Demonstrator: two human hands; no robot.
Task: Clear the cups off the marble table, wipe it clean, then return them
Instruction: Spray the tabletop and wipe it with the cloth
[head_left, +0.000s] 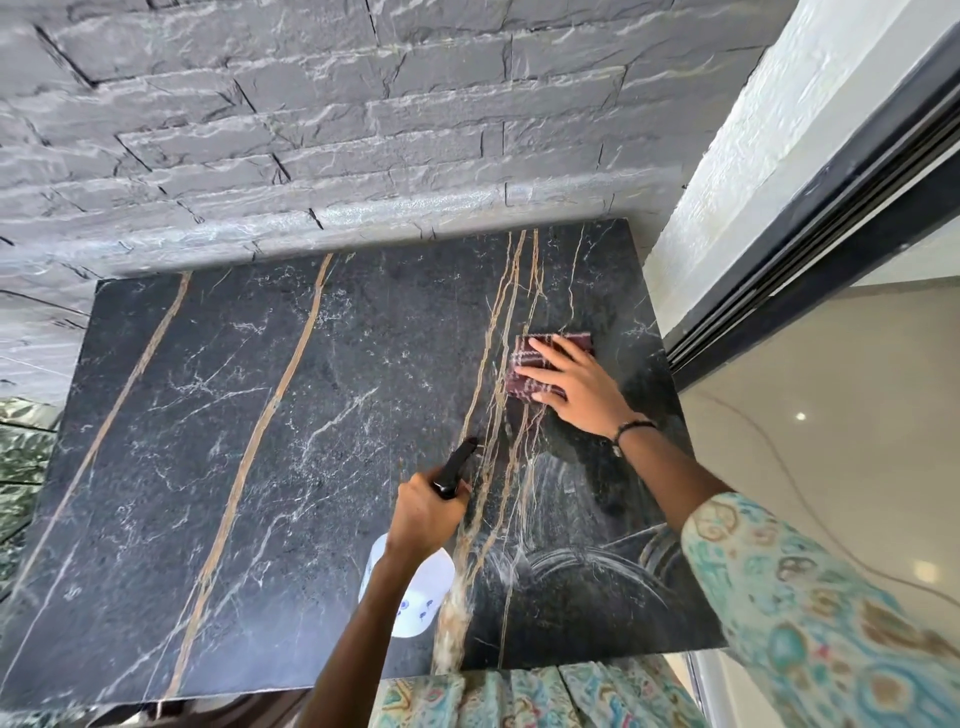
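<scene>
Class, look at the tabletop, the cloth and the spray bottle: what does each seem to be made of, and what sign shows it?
Tabletop: polished black marble, by its gold and white veins and reflections.
Cloth under the right hand: woven maroon fabric, by its striped weave.
Spray bottle in the left hand: probably plastic, translucent white body, black trigger head.

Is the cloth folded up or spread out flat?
Folded. The cloth is a small thick pad under the flat right hand on the table, with layered edges showing.

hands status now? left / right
Left hand: gripping the spray bottle by its neck.
Right hand: open, fingers flat, pressing the maroon cloth on the marble table.
</scene>
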